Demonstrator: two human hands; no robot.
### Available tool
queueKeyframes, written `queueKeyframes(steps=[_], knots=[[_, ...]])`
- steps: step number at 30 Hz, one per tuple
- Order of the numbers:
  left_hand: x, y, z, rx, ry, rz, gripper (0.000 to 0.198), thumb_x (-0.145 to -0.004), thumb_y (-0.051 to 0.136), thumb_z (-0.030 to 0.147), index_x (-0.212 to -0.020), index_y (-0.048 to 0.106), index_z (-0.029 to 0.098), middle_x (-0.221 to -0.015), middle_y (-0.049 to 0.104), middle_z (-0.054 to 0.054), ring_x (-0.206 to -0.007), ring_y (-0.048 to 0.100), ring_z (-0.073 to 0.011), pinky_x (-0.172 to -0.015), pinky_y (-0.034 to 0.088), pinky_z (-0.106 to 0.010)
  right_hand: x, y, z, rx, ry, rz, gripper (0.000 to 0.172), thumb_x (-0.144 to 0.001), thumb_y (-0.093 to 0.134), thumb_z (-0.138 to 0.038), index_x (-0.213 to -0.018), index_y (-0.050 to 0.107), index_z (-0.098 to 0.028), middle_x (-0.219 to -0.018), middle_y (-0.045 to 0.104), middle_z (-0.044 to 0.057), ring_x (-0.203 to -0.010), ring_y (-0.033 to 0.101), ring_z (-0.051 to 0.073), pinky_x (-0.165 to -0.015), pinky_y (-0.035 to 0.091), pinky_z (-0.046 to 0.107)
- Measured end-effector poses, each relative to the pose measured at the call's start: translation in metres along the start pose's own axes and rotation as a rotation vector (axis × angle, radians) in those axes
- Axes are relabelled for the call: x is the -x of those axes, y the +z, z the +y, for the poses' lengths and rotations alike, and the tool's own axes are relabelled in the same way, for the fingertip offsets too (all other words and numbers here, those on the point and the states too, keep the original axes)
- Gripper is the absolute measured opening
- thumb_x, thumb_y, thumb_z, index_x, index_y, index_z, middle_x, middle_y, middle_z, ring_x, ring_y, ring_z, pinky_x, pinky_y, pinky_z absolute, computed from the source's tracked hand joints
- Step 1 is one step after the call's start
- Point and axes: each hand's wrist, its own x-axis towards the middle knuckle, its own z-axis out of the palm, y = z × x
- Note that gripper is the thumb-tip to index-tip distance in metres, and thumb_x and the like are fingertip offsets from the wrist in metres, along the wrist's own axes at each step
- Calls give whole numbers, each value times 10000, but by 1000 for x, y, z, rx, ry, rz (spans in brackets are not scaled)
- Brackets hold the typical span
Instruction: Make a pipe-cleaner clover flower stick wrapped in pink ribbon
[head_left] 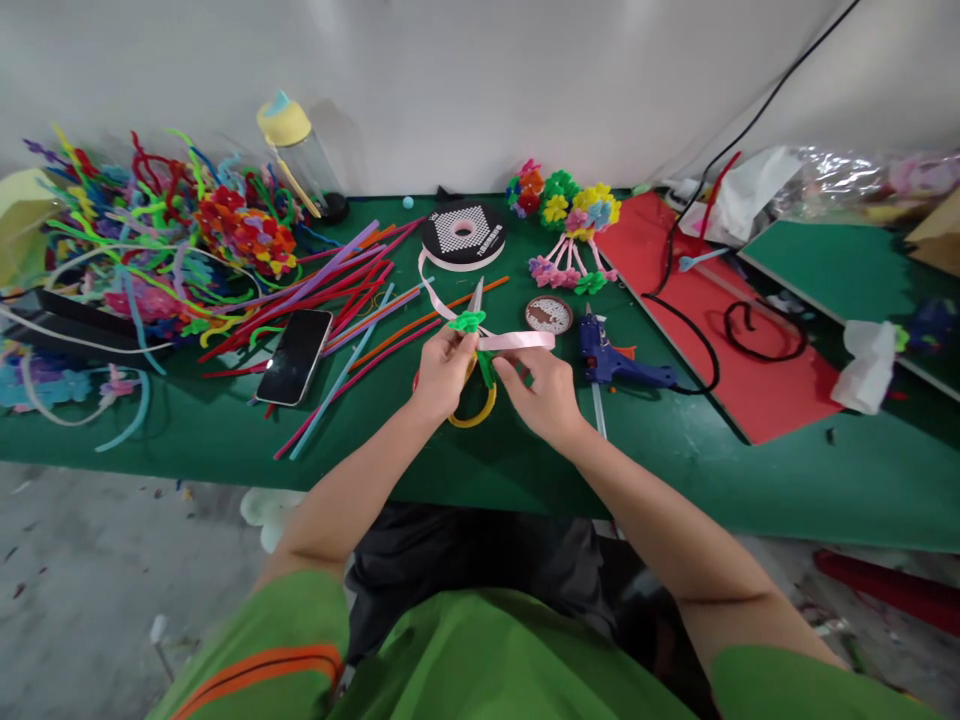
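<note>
My left hand (444, 368) pinches a small green pipe-cleaner flower (466, 321) near the middle of the table. A strip of pale pink ribbon (525, 341) runs across from the flower, and the fingers of my right hand (541, 388) are closed on it. Behind my hands lies the ribbon spool (442, 245), black with a white dotted centre, its loose end trailing toward the flower. Scissors with yellow handles (474, 418) rest under my hands, their blades pointing away from me and partly hidden.
Colourful pipe cleaners (330, 290) and a phone (295, 356) lie left. A yellow-lidded bottle (304, 150) stands behind. Finished flowers (577, 215) sit at the back. A blue glue gun (622, 363) with a black cord, a round tin (548, 315) and a red board (720, 330) are right.
</note>
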Motion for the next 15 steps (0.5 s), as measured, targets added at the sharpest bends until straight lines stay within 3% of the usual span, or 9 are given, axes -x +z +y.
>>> queueKeyframes(steps=[3,7,15], knots=[[3,1,-2,-54,28,-23,266,-741,607,434,-744,571,170,-680,543,11,-669,516,-101,-689,423,-253,-2,5,2,-334,231,-64,282,-764,574,-417,-942,633,-206,-910,674,62,-768,602,183,-655,458,321],[9,4,-2,-192,95,-70,223,-779,571,403,-747,563,183,-741,543,1,-732,522,-118,-713,418,-260,-2,13,2,-765,335,-63,253,-689,667,-387,-872,638,-215,-928,657,31,-835,606,161,-728,475,297],[14,12,1,-381,165,-103,252,-804,535,375,-663,541,166,-748,487,-18,-740,484,-137,-710,396,-278,1,18,4,-814,390,174,152,-666,697,-304,-630,602,-190,-603,584,-35,-603,527,87,-609,420,236]])
